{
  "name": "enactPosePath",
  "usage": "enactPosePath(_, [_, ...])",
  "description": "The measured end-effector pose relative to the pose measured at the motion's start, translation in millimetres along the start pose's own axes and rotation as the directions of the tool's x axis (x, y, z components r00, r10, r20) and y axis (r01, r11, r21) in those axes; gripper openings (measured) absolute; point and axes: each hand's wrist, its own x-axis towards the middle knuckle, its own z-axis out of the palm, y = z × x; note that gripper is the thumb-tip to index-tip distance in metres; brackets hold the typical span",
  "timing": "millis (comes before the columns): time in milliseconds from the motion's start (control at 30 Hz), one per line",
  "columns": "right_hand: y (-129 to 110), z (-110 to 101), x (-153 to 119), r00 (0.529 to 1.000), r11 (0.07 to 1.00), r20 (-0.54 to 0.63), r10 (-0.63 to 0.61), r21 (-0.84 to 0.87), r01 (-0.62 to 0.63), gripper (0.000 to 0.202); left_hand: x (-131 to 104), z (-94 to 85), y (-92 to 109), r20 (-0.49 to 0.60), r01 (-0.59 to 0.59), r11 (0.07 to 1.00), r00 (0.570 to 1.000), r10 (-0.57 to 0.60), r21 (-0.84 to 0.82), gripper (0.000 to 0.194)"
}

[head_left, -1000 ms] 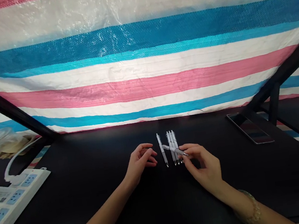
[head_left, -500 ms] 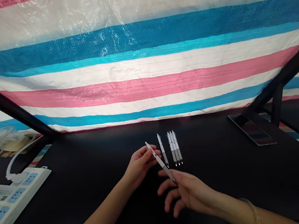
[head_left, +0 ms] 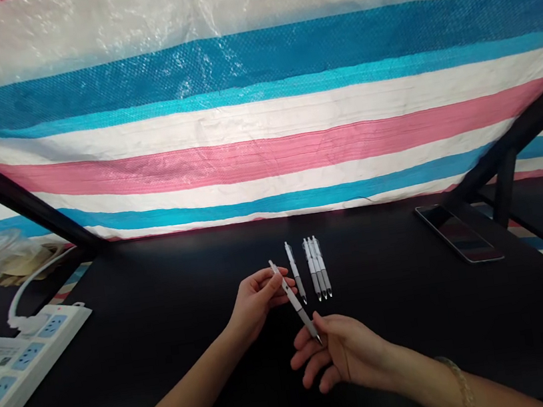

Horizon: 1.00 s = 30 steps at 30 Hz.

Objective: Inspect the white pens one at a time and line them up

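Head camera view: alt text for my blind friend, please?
Left hand holding a white pen, the right hand loosely spread by its tip. A lone pen and three grouped pens lie on a black table.

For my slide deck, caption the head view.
Left hand holds a pen, right hand at its tip, more pens on the black table.
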Motion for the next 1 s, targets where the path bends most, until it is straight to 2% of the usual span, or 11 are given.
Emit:
enactPosePath(133, [-2.8,-0.7,-0.8,0.997,0.998,-0.048,-0.061,-0.038,0.06,0.032,2.0,-1.5,-0.9,0.002,0.009,1.0,1.0,-0.009,0.0,0.036])
enactPosePath(267, [-4.8,-0.4,-1.7,0.998,0.998,-0.052,-0.034,-0.055,0.031,0.037,3.5,-2.3,-2.3,0.002,0.011,1.0,1.0,-0.011,0.014,0.038])
enactPosePath(567, [-6.0,0.6,-2.4,0.999,0.995,-0.019,-0.034,-0.095,0.032,0.034,2.4,-1.2,-2.9,0.036,0.026,0.999,0.999,-0.027,0.029,0.038])
enactPosePath(867, [-8.0,0.0,-1.9,0.997,0.987,-0.059,-0.051,-0.157,0.041,0.041,2.2,-1.5,-3.4,0.035,0.028,0.999,0.999,-0.029,0.03,0.037])
enactPosePath(1000, [-7.2,-1.8,-1.9,0.998,0.988,-0.049,-0.042,-0.152,0.034,0.038,1.9,-0.5,-2.0,0.038,0.022,1.0,0.999,-0.022,0.014,0.036])
